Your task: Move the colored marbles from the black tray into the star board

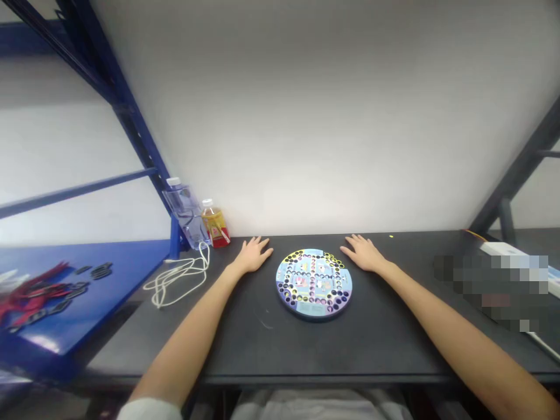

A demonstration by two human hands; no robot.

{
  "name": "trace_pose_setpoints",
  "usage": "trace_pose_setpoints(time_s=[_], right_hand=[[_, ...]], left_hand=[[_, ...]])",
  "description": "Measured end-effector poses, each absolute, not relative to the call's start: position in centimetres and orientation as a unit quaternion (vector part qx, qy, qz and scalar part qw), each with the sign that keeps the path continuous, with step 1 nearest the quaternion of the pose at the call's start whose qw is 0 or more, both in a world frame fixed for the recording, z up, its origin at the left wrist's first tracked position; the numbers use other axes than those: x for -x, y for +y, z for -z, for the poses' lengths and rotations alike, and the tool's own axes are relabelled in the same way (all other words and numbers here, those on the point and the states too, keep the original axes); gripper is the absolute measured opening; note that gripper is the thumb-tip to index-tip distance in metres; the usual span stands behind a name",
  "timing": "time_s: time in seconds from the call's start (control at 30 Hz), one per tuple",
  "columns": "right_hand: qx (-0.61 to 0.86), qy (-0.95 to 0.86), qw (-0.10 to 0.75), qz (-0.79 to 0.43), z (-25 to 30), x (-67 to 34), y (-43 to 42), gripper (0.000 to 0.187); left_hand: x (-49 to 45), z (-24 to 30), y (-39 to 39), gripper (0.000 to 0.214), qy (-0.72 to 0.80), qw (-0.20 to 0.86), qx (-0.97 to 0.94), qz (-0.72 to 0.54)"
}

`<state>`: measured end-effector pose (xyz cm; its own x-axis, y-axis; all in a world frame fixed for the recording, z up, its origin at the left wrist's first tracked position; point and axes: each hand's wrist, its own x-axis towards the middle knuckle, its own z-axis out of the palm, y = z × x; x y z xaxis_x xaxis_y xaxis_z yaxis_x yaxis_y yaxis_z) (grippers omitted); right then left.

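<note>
Left hand (252,255) and right hand (364,254) rest palm-down on either side of the round game board (314,284), fingers spread and released, grasping nothing, with both hands just apart from it. Board lies centred on the dark bench (258,350), circular with no long axis. Beyond, left: white cable (179,280), clear plastic bottle (184,213), yellow drink bottle (215,226)

Bright, even light, source out of frame. Wall (280,116) hottest mid-frame, falling off to grey toward the corners. Soft shadows only, a faint one under the board (314,284). Glare on the blue shelf (91,309) at its lower left edge. Strong wide-angle bend: rack post (131,137) leans hard near the edge. Counter (376,350) dark, low contrast. Whole frame slightly soft. Mosaic blur over a patch (494,291) at right.
</note>
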<state>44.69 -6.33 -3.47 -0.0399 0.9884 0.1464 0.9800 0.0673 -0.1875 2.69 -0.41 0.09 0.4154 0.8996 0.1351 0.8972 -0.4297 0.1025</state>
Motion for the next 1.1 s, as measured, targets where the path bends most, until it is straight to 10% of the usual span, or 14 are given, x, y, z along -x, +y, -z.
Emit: trace_pose_setpoints(time_s=[1.1], right_hand=[[0.681, -0.723, 0.116, -0.017, 3.62, -44.88, -6.29, 0.078]], left_hand=[[-2.79, 0.03, -0.25, 0.070, 0.537, 0.005, -0.840, -0.084]])
